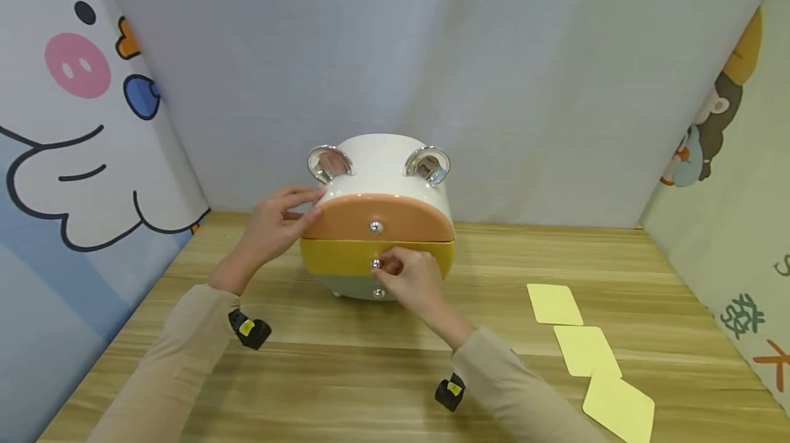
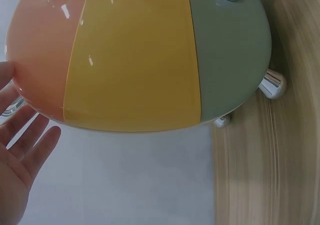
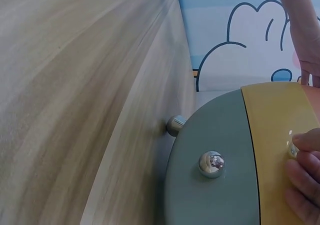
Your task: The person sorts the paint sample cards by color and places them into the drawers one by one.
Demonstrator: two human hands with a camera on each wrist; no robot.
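A small rounded drawer box (image 1: 384,163) with a white top and two silver ears stands on the table. Its front has an orange drawer (image 1: 342,220), a yellow drawer (image 1: 333,258) in the middle and a grey-green drawer (image 2: 227,50) at the bottom, each with a round silver knob. My right hand (image 1: 415,282) pinches the yellow drawer's knob (image 3: 293,149) between thumb and fingertips. At the box's upper left side, my left hand (image 1: 274,223) rests with fingers extended, beside the orange drawer and just below the left ear (image 1: 330,163).
Several pale yellow square cards, one of them a card (image 1: 554,304) nearest the box, lie on the wooden table (image 1: 345,388) at the right. Black wrist devices sit below both sleeves. Behind the box hangs a plain pale curtain (image 1: 524,86); cartoon-printed panels flank both sides.
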